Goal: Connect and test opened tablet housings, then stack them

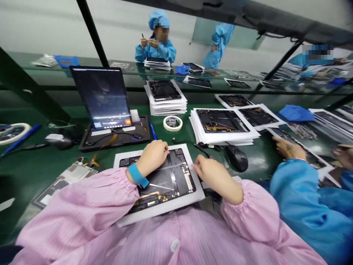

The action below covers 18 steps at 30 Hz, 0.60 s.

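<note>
An opened tablet (176,176) with dark internals lies in a white tray (193,197) right in front of me. My left hand (152,156), with a blue wrist strap, rests curled on the tablet's upper left part, fingertips pressed down near its top edge. My right hand (212,175) lies at the tray's right edge, fingers bent and touching the tablet's right side. Both arms wear pink sleeves. Nothing nameable shows inside either hand.
A propped tablet (103,97) with a lit screen stands on a black fixture (116,138) at back left. A tape roll (173,123), a black mouse (237,157) and stacks of trays (223,127) lie behind. A co-worker's blue sleeve (303,198) is at right.
</note>
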### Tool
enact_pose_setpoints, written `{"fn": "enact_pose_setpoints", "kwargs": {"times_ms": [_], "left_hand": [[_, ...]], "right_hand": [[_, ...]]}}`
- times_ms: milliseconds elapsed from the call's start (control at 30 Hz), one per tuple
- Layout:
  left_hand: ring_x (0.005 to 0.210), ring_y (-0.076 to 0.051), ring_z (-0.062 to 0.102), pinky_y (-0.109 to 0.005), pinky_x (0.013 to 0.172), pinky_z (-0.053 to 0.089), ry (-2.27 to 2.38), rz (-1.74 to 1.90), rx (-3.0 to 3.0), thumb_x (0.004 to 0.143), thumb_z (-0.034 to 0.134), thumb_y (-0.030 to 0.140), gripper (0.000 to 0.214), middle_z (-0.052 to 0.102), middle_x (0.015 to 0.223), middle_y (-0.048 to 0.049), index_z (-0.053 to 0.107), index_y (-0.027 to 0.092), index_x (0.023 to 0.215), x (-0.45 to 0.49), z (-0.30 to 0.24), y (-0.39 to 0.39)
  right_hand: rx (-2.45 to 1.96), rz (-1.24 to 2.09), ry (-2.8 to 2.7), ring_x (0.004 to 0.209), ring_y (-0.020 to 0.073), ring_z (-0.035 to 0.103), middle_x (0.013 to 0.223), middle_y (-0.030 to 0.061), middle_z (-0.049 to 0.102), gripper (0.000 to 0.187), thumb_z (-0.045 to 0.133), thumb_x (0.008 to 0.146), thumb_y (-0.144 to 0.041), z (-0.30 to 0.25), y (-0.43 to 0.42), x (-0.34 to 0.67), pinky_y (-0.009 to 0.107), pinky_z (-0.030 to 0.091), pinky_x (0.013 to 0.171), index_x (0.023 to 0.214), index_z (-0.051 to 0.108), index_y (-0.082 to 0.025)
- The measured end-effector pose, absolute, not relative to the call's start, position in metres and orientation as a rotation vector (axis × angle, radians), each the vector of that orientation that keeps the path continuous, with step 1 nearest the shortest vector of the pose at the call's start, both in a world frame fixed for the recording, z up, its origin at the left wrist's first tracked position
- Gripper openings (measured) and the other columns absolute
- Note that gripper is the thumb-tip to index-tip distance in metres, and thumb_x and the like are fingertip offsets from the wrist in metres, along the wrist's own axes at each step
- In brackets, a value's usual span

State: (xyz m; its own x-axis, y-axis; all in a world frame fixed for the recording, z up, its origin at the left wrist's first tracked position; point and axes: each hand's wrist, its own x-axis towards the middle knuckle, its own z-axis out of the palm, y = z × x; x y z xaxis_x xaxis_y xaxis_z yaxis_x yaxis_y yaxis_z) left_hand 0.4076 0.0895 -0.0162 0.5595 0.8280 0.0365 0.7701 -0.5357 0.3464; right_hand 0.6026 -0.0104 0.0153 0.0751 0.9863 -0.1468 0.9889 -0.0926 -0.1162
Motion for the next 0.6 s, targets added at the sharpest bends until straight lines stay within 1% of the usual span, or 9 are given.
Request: {"fn": "enact_pose_setpoints", "kwargs": {"times_ms": [67, 167, 267, 300, 333, 400, 467, 500, 600], "left_hand": [[0.09, -0.025, 0.062, -0.034, 0.078, 0.047, 1.325, 0.214, 2.521, 0.088, 0.056, 0.025, 0.012, 0.067, 0.093, -0.0091, 0.063, 0.016, 0.091, 0.409, -0.018, 0.091], [0.083, -0.026, 0.062, -0.034, 0.071, 0.045, 1.415, 0.1, 2.508, 0.089, 0.057, 0.029, 0.014, 0.067, 0.09, -0.0098, 0.061, 0.015, 0.091, 0.41, -0.017, 0.092], [0.083, -0.027, 0.062, -0.035, 0.07, 0.044, 1.459, 0.092, 2.52, 0.091, 0.055, 0.035, 0.022, 0.066, 0.088, -0.0107, 0.06, 0.015, 0.084, 0.41, -0.019, 0.092], [0.085, -0.027, 0.061, -0.035, 0.071, 0.044, 1.447, 0.12, 2.545, 0.091, 0.054, 0.037, 0.025, 0.065, 0.088, -0.0109, 0.059, 0.015, 0.081, 0.41, -0.022, 0.093], [0.086, -0.027, 0.06, -0.035, 0.071, 0.044, 1.43, 0.153, 2.579, 0.092, 0.053, 0.039, 0.026, 0.065, 0.089, -0.0112, 0.059, 0.016, 0.08, 0.41, -0.024, 0.094], [0.088, -0.027, 0.059, -0.035, 0.073, 0.043, 1.4, 0.202, 2.642, 0.093, 0.052, 0.038, 0.027, 0.064, 0.089, -0.0115, 0.058, 0.015, 0.08, 0.41, -0.03, 0.096], [0.087, -0.026, 0.059, -0.035, 0.074, 0.043, 1.384, 0.216, 2.665, 0.094, 0.049, 0.036, 0.025, 0.064, 0.089, -0.0111, 0.058, 0.015, 0.082, 0.41, -0.036, 0.097], [0.087, -0.026, 0.059, -0.034, 0.075, 0.043, 1.381, 0.213, 2.665, 0.095, 0.047, 0.035, 0.025, 0.064, 0.089, -0.011, 0.058, 0.015, 0.083, 0.41, -0.038, 0.098], [0.087, -0.026, 0.059, -0.035, 0.077, 0.043, 1.354, 0.201, 2.674, 0.096, 0.044, 0.034, 0.026, 0.065, 0.089, -0.0112, 0.059, 0.015, 0.085, 0.409, -0.041, 0.1]], "right_hand": [[2.289, -0.482, 2.123, 0.067, 0.0222, 0.063, 0.077, 0.009, 0.066, 0.014, 0.055, 0.092, -0.028, -0.008, -0.023, 0.604, 0.028, 0.033, 0.056, 0.098, 0.053, -0.016], [2.312, -0.713, 2.269, 0.066, 0.0182, 0.061, 0.073, 0.004, 0.064, 0.015, 0.053, 0.091, -0.02, -0.027, -0.033, 0.599, 0.026, 0.036, 0.059, 0.105, 0.049, -0.015], [2.278, -0.878, 2.363, 0.064, 0.0164, 0.059, 0.07, 0.0007, 0.062, 0.009, 0.054, 0.091, -0.021, -0.026, -0.026, 0.606, 0.026, 0.038, 0.059, 0.1, 0.053, -0.017], [2.31, -0.841, 2.386, 0.065, 0.0163, 0.059, 0.072, 0.0007, 0.063, 0.005, 0.053, 0.092, -0.021, -0.024, -0.02, 0.613, 0.026, 0.039, 0.061, 0.096, 0.055, -0.018], [2.37, -0.714, 2.406, 0.069, 0.0168, 0.059, 0.075, 0.0016, 0.064, 0.004, 0.053, 0.092, -0.021, -0.022, -0.012, 0.621, 0.027, 0.04, 0.064, 0.092, 0.056, -0.019], [2.45, -0.276, 2.43, 0.081, 0.0198, 0.059, 0.084, 0.0053, 0.064, 0.007, 0.053, 0.091, -0.019, -0.022, 0.007, 0.637, 0.03, 0.041, 0.071, 0.087, 0.058, -0.019], [2.351, 0.096, 2.443, 0.087, 0.0233, 0.056, 0.089, 0.0093, 0.063, 0.006, 0.054, 0.09, -0.016, -0.028, 0.023, 0.65, 0.033, 0.041, 0.075, 0.086, 0.059, -0.017], [2.26, 0.185, 2.452, 0.088, 0.0245, 0.055, 0.089, 0.0108, 0.062, 0.007, 0.054, 0.09, -0.016, -0.031, 0.03, 0.654, 0.034, 0.041, 0.077, 0.086, 0.058, -0.016], [2.137, 0.269, 2.473, 0.088, 0.026, 0.054, 0.091, 0.0132, 0.06, 0.008, 0.051, 0.092, -0.018, -0.042, 0.039, 0.657, 0.036, 0.041, 0.078, 0.091, 0.057, -0.013]]}}
